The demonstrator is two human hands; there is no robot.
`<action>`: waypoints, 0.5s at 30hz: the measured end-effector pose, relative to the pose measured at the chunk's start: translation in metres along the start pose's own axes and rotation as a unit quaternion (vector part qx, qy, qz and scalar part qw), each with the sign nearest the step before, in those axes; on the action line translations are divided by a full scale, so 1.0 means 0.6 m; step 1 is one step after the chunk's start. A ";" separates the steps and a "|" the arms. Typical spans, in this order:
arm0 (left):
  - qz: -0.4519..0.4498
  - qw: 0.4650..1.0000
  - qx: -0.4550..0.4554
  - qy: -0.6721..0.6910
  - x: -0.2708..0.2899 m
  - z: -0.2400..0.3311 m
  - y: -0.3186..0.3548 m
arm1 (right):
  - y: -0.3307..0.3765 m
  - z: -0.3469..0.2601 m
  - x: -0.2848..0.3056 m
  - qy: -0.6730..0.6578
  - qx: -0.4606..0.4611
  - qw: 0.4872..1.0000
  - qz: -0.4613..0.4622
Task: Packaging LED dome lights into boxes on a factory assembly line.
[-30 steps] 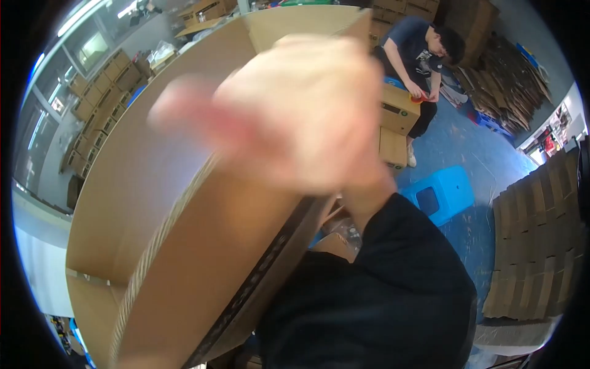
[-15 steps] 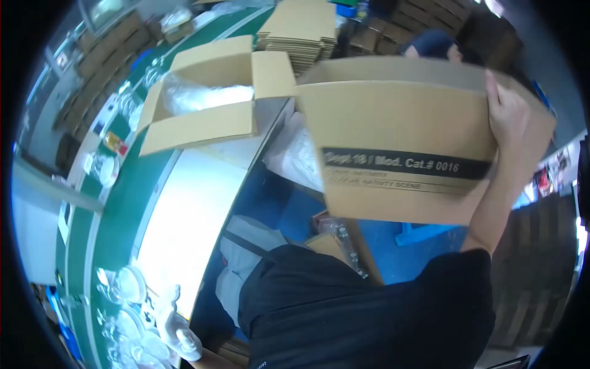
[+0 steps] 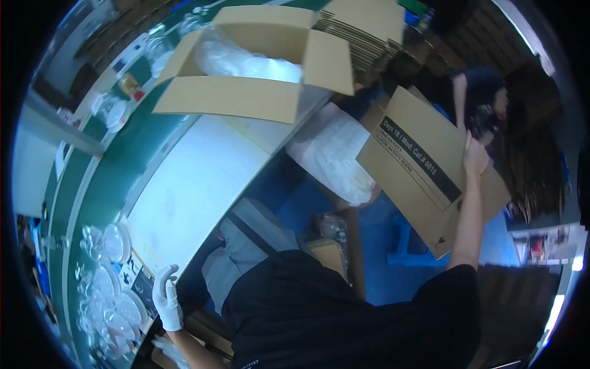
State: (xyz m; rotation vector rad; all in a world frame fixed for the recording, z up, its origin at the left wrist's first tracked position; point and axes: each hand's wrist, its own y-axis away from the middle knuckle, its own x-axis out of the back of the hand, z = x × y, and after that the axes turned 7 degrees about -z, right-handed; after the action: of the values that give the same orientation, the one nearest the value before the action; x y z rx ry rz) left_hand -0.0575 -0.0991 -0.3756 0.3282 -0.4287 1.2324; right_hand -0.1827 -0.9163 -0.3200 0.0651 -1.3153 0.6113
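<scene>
Swung down and away to the person's right since half a second ago, the flat brown cardboard carton with a black printed band (image 3: 430, 175) now hangs at arm's length, tilted. Only the right hand (image 3: 475, 155) grips it, fingers clamped over the upper edge, so almost all of the panel hangs below and to the left of the grip. Judging from that off-centre hold, the sheet could pivot or slip out, and its low corner could strike the blue plastic stool (image 3: 409, 241) beneath. The white-gloved left hand (image 3: 166, 298) rests on the near edge of the white table (image 3: 190, 184), fingers loosely spread, holding nothing. Beyond the grip crouches another person (image 3: 491, 104), close enough to be clipped.
</scene>
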 end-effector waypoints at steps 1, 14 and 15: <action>-0.014 0.999 0.024 -0.027 -0.002 0.000 -0.001 | -0.011 -0.006 -0.040 -0.023 -0.004 1.000 -0.007; -0.012 0.993 0.117 -0.014 -0.017 -0.032 0.017 | 0.136 -0.007 -0.129 -0.007 0.089 0.994 -0.068; -0.024 0.993 0.118 -0.006 -0.019 -0.035 0.009 | 0.157 -0.004 -0.137 -0.006 0.132 0.989 -0.059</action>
State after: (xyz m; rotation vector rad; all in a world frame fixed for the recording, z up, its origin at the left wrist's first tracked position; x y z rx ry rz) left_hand -0.0629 -0.0974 -0.3995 0.5449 -0.2827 1.2374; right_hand -0.2331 -0.8672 -0.4233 0.3612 -1.2255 0.6800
